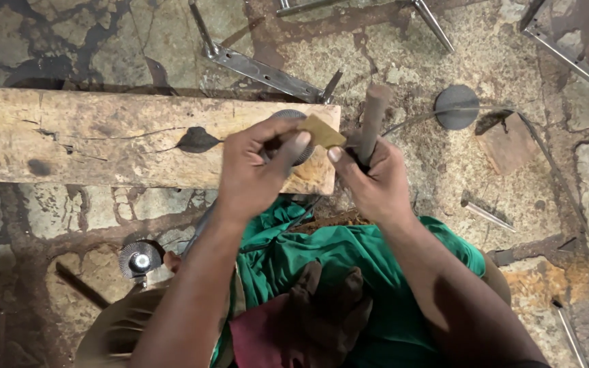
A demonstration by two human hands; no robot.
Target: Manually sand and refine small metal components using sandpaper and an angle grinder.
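A small tan card (322, 131) sits pinched at its left end between my left thumb and forefinger, its free corner pointing right toward my right thumb tip, which touches or nearly touches its lower edge. Behind the card, partly hidden by my left fingers, is a dark round disc (293, 117); I cannot tell whether I grip that too. My left hand (257, 167) is curled, knuckles toward the camera, its forearm rising from the lower left. My right hand (369, 180) is closed in a fist around a rusty rod (374, 116) that stands up and away from me, thumb stretched toward the card, its forearm coming in from the lower right. Both hands hover over the right end of a worn wooden beam (103, 136). A green cloth (349, 259) covers my lap below. On the stained floor, a grey disc (457, 107) lies to the right, near a flat wood block (509, 144), and a flap wheel (140, 259) rests at lower left.
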